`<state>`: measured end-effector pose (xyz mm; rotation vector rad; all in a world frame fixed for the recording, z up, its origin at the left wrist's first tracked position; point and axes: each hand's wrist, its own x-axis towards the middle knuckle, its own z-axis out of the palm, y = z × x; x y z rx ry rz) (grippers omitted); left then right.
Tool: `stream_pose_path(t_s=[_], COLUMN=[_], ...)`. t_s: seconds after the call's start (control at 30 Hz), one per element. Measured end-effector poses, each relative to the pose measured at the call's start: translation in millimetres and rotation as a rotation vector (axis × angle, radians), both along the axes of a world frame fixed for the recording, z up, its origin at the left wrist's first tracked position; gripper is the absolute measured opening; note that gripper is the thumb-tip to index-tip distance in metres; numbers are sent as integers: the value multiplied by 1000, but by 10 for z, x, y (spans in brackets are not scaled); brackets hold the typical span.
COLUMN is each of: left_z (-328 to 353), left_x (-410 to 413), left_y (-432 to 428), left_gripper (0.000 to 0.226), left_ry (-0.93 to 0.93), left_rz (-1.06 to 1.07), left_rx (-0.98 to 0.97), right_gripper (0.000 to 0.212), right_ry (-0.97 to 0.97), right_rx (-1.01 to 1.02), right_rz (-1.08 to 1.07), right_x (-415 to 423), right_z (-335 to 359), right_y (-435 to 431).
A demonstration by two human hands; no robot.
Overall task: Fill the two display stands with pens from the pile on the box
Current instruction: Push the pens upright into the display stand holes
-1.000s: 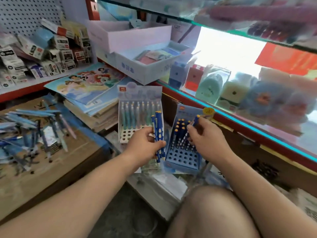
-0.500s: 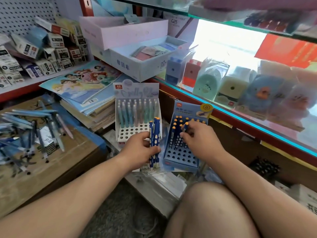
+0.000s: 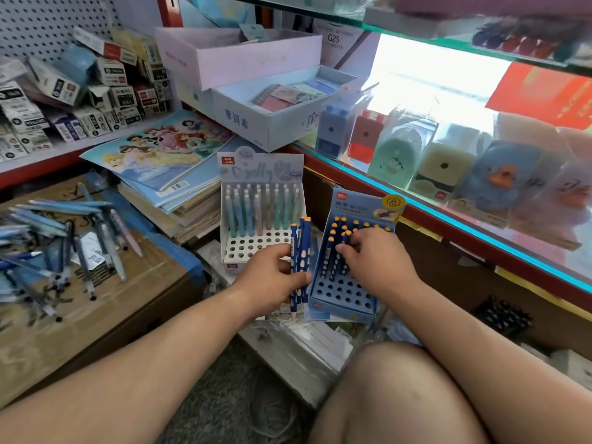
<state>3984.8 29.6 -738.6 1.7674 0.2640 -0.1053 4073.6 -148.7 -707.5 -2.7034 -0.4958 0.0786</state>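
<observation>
Seating a pen in the blue stand. The right hand [image 3: 374, 267] pinches a single pen [image 3: 345, 236] with its fingertips among the filled rows of the blue stand [image 3: 339, 304]. Whether the pen's tip has reached the bottom of its hole cannot be told. The left hand [image 3: 272, 278], at 9 o'clock of the right and just apart from it, is clamped round a bundle of spotted pens [image 3: 302, 248]. These are held orange caps up, beside the stand's left wall.

The rows at the stand's 12 o'clock side are filled; the holes at its 6 o'clock side are open. The white stand [image 3: 256, 248], at 11 o'clock of the blue one, is likewise filled only at the back. The pile of pens [image 3: 54, 238] lies on the cardboard box [image 3: 96, 315], well apart at 9 o'clock.

Good practice, as judged here:
- Hold the pen vertical and press it straight down until it stops.
- Fill from back to front, so the knuckles do not tip pens already seated.
- Keep the bundle close and cap-up for a short transfer.
- The stand looks light, so push gently.
</observation>
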Motion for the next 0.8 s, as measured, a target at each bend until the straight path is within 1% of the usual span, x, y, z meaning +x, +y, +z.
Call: stream_pose_path(t_s=[0.17, 0.33, 0.43, 0.5, 0.53, 0.57, 0.6, 0.67, 0.7, 0.77, 0.8], left_z=[-6, -8, 7, 8, 7, 3, 1, 2, 2, 1, -2], left_x=[10, 18, 20, 21, 24, 30, 34, 44, 46, 49, 47], left_y=[8, -9, -28, -32, -30, -25, -19, -20, -27, -43, -48], left_gripper=[26, 26, 26, 27, 27, 27, 27, 28, 29, 32, 34], left_ry=[1, 5, 1, 0, -3, -6, -10, -18, -20, -19, -16], left_rz=[-1, 6, 4, -3, -10, -19, -35, -79, -100, -136, -150], left_rx=[-11, -42, -61, -65, -59, -53, -47, -55, -76, -106, -105], right_gripper=[38, 40, 41, 42, 40, 35, 29, 12, 7, 14, 15], right_ry=[-50, 14, 112, 115, 82, 53, 55, 138, 193, 295, 327], right_rx=[-43, -78, -91, -71, -26, 60, 191, 490, 592, 710, 731], right_rz=[0, -2, -12, -41, -58, -76, -89, -81, -55, 12, 38], right_x=[11, 29, 7, -36, -61, -87, -118, -183, -208, -241, -252], right_z=[-31, -79, -83, -49, -21, 8, 38, 79, 86, 77, 77], right_y=[-20, -18, -13, -28, -40, -47, -44, -13, -1, 13, 11])
